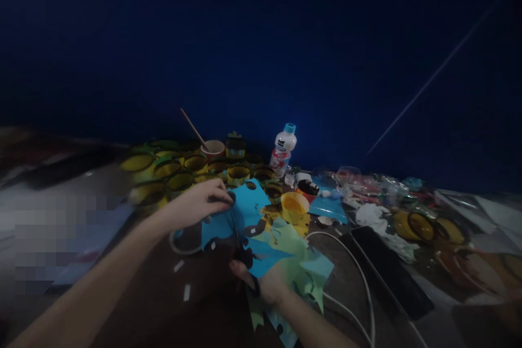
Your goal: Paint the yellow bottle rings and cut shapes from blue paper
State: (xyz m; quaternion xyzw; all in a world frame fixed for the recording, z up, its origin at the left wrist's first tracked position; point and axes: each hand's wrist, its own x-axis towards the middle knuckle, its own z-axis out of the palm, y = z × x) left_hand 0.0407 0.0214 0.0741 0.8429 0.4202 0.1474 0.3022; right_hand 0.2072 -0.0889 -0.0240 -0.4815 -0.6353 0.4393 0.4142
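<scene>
My left hand [199, 201] is closed in a pinch on the upper edge of a blue paper sheet [248, 206] that has holes cut in it. My right hand [261, 280] is wrapped round the black handles of scissors [238, 236], whose blades point up into the blue paper. Light green and blue paper scraps [293, 266] lie under and beside my right hand. The scene is dim.
Several yellow-and-green ring-shaped pieces [171, 171] crowd the back left. A paper cup with a stick [212, 148], a small bottle [283, 151], a yellow paint cup [294, 205] and a red cup [308, 189] stand behind. A white cable [359, 272] and dark phone [387, 266] lie right.
</scene>
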